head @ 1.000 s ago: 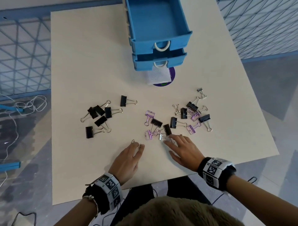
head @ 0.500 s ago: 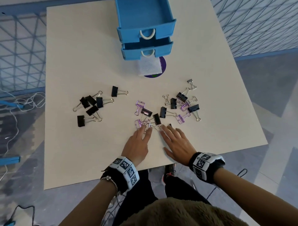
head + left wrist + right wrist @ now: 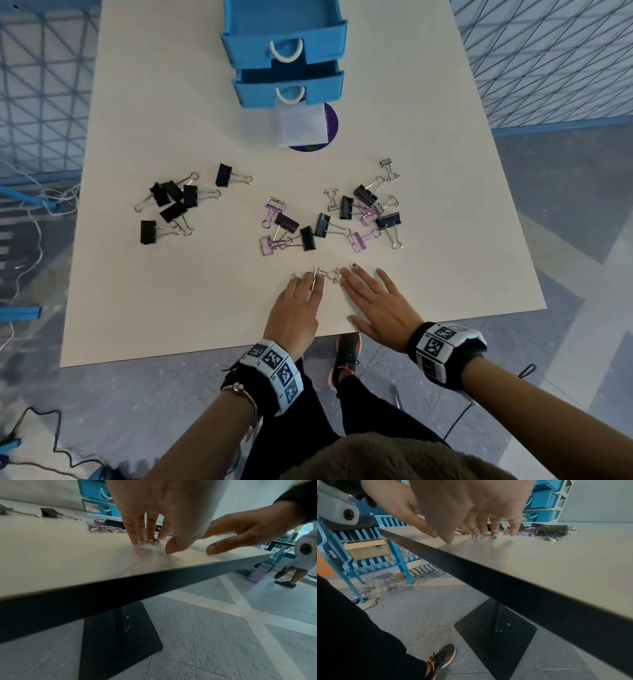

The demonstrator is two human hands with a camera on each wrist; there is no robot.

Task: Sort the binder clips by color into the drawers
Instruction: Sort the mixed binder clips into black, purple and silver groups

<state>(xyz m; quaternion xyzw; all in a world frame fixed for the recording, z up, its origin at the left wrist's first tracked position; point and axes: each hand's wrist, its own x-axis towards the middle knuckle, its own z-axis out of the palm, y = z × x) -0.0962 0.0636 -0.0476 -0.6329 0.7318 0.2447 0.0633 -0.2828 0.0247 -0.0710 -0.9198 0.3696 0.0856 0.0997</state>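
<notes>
A few small silver binder clips (image 3: 328,274) lie near the table's front edge under the fingertips of both hands. My left hand (image 3: 306,286) presses them with straight fingers; in the left wrist view the silver clips (image 3: 150,542) show under those fingers. My right hand (image 3: 361,284) lies flat beside it, fingertips on the same silver clips (image 3: 479,536). Beyond them sits a mixed pile (image 3: 342,216) of black, purple and silver clips. A group of black clips (image 3: 171,202) lies at the left. Two blue drawers, upper (image 3: 284,51) and lower (image 3: 287,94), stand pulled out at the back.
A white paper on a purple disc (image 3: 301,125) lies just in front of the drawers. The table's front edge (image 3: 205,353) is close behind my wrists. Blue mesh fencing and cables (image 3: 30,205) are on the floor at the left.
Both hands came together at the pile, then slid back toward the front edge, dragging the silver clips out of the pile under their fingertips.
</notes>
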